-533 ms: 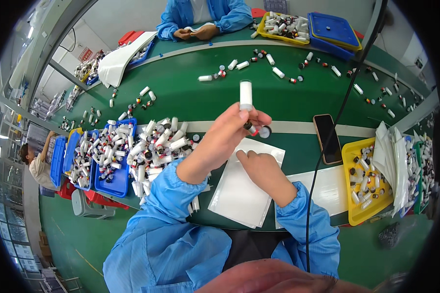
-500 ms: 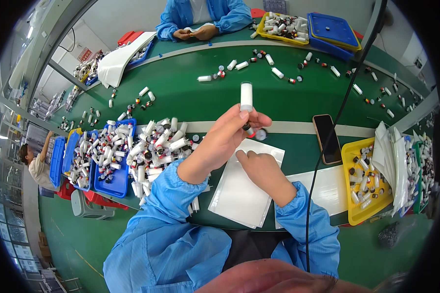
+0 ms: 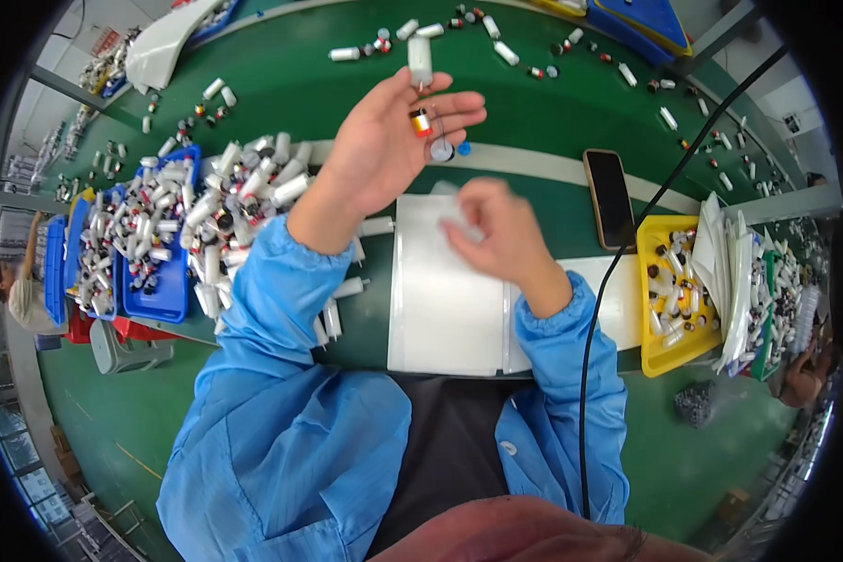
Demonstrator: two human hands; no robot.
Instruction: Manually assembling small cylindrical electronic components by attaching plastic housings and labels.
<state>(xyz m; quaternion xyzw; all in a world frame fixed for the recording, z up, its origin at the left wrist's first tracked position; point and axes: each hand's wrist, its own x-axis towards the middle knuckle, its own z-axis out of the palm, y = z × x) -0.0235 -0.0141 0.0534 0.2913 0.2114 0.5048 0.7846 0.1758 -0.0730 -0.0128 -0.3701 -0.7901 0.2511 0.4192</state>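
My left hand (image 3: pixel 370 140) is palm up over the far edge of the near table, fingers spread to the right. Its thumb and forefinger hold a white cylinder (image 3: pixel 421 58) upright. A small red, yellow and black cap-like piece (image 3: pixel 421 123) rests against the fingers, and a round grey disc (image 3: pixel 441 150) is at the lower fingers. My right hand (image 3: pixel 501 229) is curled and blurred above white sheets (image 3: pixel 448 300). Something pale and translucent shows at its fingertips, too smeared to name.
White cylinders (image 3: pixel 244 201) lie heaped left, beside blue trays (image 3: pixel 159 304). Right are a phone (image 3: pixel 609 199) and a yellow tray (image 3: pixel 681 351) of small parts. A black cable (image 3: pixel 618 272) hangs across the right side. Loose parts dot the green surface (image 3: pixel 543 117) beyond.
The view has shifted, and the person opposite is out of it. My left hand has opened out more, showing the coloured piece. My right hand has lifted off the sheets and curled.
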